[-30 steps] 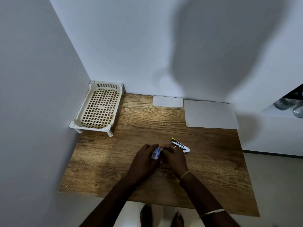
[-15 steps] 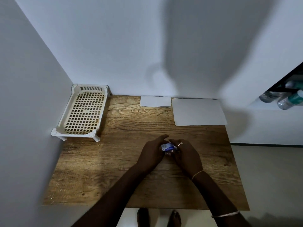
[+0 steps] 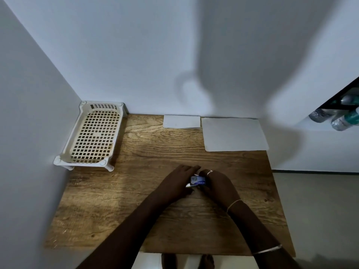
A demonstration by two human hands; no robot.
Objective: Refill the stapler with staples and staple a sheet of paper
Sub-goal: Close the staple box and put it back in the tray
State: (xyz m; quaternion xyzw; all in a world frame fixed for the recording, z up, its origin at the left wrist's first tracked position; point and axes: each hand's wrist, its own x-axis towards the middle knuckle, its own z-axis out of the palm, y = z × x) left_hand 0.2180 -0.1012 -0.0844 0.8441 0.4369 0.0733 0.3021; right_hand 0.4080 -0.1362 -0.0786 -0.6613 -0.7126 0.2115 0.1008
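Observation:
My left hand and my right hand meet at the middle of the wooden table. Between their fingertips they hold a small blue staple box, label side up. A thin white edge shows at the box's lower left, under my left fingers. The stapler is not visible; my hands may cover it. A large white sheet of paper lies at the back right of the table, with a smaller white sheet to its left against the wall.
A cream plastic lattice basket stands in the back left corner, against both walls. Plastic bottles lie on a shelf off to the right. My bare feet show below the table's front edge.
The staple box has turned from on end to flat between both hands. The stapler seen beside my right hand a second ago is out of sight. The view has shifted.

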